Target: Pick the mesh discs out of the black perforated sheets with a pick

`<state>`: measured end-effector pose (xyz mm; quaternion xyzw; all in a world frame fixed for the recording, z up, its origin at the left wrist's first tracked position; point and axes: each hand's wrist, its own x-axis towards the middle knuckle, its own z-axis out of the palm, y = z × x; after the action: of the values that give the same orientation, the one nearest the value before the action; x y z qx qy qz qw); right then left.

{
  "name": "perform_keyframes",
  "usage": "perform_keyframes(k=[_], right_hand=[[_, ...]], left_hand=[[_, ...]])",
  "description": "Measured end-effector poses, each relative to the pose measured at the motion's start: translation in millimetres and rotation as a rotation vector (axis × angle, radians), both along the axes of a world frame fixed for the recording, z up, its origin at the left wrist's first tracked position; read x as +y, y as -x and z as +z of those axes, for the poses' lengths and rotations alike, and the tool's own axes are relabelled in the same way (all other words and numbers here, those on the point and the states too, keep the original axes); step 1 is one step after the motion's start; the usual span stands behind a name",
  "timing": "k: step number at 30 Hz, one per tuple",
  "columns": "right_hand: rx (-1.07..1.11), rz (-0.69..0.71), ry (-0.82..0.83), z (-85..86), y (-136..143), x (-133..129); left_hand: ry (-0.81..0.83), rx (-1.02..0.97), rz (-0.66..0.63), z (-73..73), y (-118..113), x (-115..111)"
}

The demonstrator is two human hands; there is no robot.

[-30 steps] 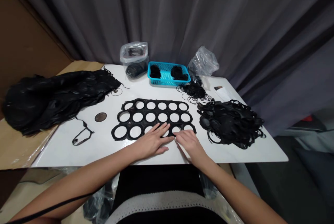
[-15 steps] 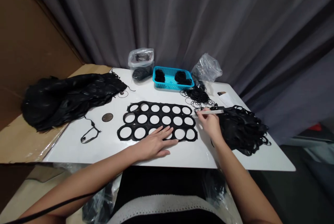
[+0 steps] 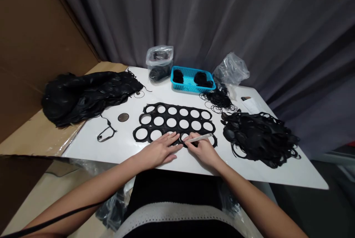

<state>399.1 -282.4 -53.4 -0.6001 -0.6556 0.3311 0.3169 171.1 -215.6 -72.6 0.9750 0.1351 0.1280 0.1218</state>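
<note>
Flat on the white table lies a black sheet [image 3: 163, 115] with three rows of round holes. My left hand [image 3: 159, 151] rests on its lower edge, palm down with fingers spread, holding nothing. My right hand [image 3: 202, 150] grips a thin white pen-like tool [image 3: 200, 137], its tip down at a hole in the bottom row, close to my left fingertips. Part of the bottom row is hidden under both hands. To the right is a heap of black ring-edged pieces [image 3: 257, 138].
Behind the sheet stand a blue basket [image 3: 179, 86] with black bundles, a plastic bag-lined container [image 3: 160, 64], a clear bag [image 3: 232, 68] and thin black rings [image 3: 220, 99]. A black pile [image 3: 83, 99], a dark disc [image 3: 123, 117] and a looped strip [image 3: 106, 136] are at left.
My right hand has moved left and down with the white tool, from beside the sheet's right edge to its bottom row. My left hand stays on the sheet. The whole view has shifted slightly.
</note>
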Motion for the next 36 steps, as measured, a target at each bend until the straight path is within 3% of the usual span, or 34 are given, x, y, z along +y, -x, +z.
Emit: perform_keyframes(k=[6, 15, 17, 22, 26, 28, 33, 36], right_hand=[[-0.093, 0.024, -0.089, 0.2, 2, -1], [-0.535, 0.233, -0.429, -8.8, 8, -15], [-0.561, 0.129, -0.423, -4.7, -4, -4], [-0.454, -0.313, -0.383, 5.3, -59, 46], [-0.336, -0.329, -0.259, 2.3, -73, 70], [-0.368, -0.319, -0.257, 0.4, -74, 75], [-0.496, -0.470, -0.276, 7.1, -96, 83], [-0.360, -0.432, -0.211, 11.1, -93, 82]], left_hand=[[0.000, 0.007, 0.004, 0.1, -1, 0], [0.042, 0.006, 0.035, -3.3, 0, 1], [0.049, 0.002, 0.039, -4.3, 0, 0], [0.067, -0.009, 0.033, 1.4, 2, -1], [0.054, 0.035, 0.023, 13.7, 2, 2], [0.038, 0.071, 0.016, 19.2, 1, 5], [0.034, 0.052, -0.017, 27.9, 2, 10], [0.056, 0.024, 0.003, 29.4, -5, 18]])
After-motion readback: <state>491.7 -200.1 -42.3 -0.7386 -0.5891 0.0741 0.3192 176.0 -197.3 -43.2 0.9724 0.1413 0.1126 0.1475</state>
